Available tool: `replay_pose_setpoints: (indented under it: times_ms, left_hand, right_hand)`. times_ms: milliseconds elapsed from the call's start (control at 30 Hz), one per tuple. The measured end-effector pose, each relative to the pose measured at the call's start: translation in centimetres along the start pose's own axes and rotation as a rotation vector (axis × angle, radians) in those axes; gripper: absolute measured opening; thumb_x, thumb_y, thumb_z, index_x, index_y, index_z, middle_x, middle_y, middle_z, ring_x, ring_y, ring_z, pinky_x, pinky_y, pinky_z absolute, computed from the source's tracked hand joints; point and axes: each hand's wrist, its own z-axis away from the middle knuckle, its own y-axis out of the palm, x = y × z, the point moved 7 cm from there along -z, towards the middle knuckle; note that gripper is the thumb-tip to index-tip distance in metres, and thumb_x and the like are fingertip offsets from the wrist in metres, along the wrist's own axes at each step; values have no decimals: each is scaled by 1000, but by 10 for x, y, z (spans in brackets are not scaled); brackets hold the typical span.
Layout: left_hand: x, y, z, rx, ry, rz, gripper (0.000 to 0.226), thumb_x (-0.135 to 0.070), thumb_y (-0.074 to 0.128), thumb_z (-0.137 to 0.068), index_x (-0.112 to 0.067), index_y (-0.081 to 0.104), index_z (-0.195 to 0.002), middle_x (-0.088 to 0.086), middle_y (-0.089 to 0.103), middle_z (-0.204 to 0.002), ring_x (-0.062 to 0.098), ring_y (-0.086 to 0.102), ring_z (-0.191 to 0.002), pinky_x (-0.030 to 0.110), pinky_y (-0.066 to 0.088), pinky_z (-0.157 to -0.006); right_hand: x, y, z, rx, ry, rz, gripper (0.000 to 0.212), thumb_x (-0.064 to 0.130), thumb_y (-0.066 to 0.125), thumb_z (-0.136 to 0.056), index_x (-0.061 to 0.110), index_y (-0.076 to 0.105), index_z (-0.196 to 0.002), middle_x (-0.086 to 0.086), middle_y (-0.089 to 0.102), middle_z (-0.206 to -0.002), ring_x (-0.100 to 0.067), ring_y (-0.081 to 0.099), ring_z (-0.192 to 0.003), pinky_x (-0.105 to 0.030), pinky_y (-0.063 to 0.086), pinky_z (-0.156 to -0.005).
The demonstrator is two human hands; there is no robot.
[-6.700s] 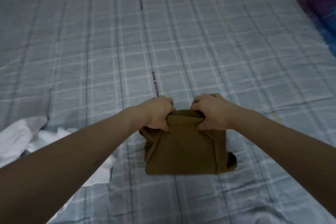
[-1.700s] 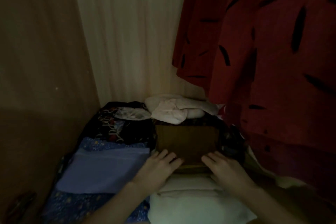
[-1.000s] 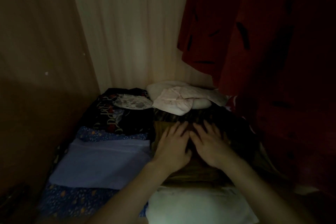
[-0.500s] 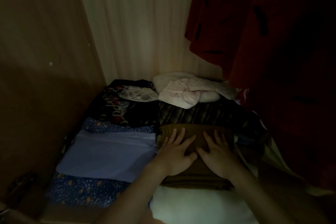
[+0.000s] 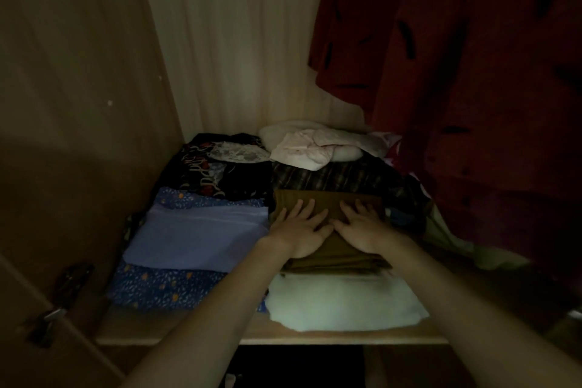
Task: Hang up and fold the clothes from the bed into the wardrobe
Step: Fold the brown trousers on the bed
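Dim light — pale wood-grain back panel (image 5: 239, 41), brown side wall (image 5: 72, 104), shelf edge (image 5: 315, 339) — dark below.

I see a pale wooden wardrobe shelf (image 5: 189, 339), dim. Directly on it: a blue speckled folded cloth (image 5: 157, 288) front left, a white folded cloth (image 5: 340, 305) front right, a black printed garment (image 5: 201, 173) back left. Other pieces are stacked on these; the back right is too dark to sort.
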Motion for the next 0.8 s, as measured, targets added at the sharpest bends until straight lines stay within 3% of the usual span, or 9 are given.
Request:
replay_pose_setpoints:
  times_ms: [200, 500, 800]
  left_hand:
    - [4, -15, 47, -118, 13, -43, 62, -63, 12, -99, -39, 3, -155, -7, -17, -162, 13, -19, -148, 42, -13, -119]
    - [-37, -12, 136, -241, 187, -144, 62, -60, 13, -100, -36, -1, -156, -7, -21, -161, 13, -21, -147, 45, -10, -120]
    - [-78, 27, 203, -191, 300, -147, 62, -60, 15, -100, -38, -1, -155, -7, -22, -161, 15, -23, -147, 45, -10, -120]
  right_hand:
    - [6, -26, 65, -237, -66, 65, 67, 64, 19, -97, 35, 1, -155, 2, -8, -163, -26, -7, -149, -53, -1, -119]
    - [-1, -7, 172, -302, 22, 109, 66, 61, 19, -98, 33, 1, -155, 2, -8, -163, -24, -7, -149, -50, 0, -120]
    - [-18, 35, 280, -312, 149, 66, 65, 59, 21, -98, 34, 3, -155, 1, -5, -164, -23, -6, -150, -52, 2, -119]
